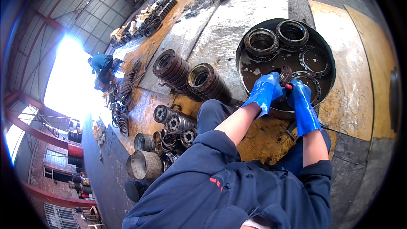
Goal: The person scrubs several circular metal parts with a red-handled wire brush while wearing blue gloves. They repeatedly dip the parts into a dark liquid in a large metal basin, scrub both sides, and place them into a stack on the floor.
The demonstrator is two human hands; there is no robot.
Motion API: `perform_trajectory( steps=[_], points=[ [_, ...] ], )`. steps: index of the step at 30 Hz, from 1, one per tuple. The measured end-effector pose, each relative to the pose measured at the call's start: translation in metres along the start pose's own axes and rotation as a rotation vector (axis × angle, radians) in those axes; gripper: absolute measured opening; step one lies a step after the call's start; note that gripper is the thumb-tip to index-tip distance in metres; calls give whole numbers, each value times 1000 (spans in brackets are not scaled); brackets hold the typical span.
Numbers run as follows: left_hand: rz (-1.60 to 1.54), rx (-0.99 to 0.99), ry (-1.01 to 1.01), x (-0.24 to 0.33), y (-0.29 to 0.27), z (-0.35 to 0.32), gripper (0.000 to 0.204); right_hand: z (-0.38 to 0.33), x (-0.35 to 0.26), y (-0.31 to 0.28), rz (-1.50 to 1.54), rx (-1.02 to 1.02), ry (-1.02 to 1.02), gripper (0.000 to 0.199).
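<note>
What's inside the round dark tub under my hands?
The tub holds dark liquid, two thick metal rings at the far side and two thin rings toward the right. Your left hand and right hand hide part of the near side; anything under the liquid can't be seen.

pass: gap between tub and ring stacks | obstacles: tub's rim, thick rings along far side

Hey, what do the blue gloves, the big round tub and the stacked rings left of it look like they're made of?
Gloves: probably rubber or PVC, smooth and glossy, given the bright highlights.
Tub: likely sheet metal, dark, with a thin rim; plastic isn't ruled out.
Stacked rings: apparently steel or iron, brownish, perhaps rusty or oily.
</note>
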State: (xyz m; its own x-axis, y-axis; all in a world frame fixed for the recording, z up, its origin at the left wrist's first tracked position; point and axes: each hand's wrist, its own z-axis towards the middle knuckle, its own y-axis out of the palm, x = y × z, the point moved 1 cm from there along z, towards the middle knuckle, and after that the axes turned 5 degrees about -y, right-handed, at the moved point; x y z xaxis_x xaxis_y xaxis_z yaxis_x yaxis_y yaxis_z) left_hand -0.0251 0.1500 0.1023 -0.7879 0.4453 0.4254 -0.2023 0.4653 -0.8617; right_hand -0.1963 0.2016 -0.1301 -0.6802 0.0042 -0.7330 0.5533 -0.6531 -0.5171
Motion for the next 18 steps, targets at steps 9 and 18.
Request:
perform_trajectory(
  steps=[9, 18],
  points=[
    [20, -38, -2, -1, -1, 1, 61, 3, -48, -31, -126, -139, 76, 17],
    [32, -22, 18, 8, -2, 3, 62, 1, 20, 0, -56, 7, 9, 15]
  ],
)
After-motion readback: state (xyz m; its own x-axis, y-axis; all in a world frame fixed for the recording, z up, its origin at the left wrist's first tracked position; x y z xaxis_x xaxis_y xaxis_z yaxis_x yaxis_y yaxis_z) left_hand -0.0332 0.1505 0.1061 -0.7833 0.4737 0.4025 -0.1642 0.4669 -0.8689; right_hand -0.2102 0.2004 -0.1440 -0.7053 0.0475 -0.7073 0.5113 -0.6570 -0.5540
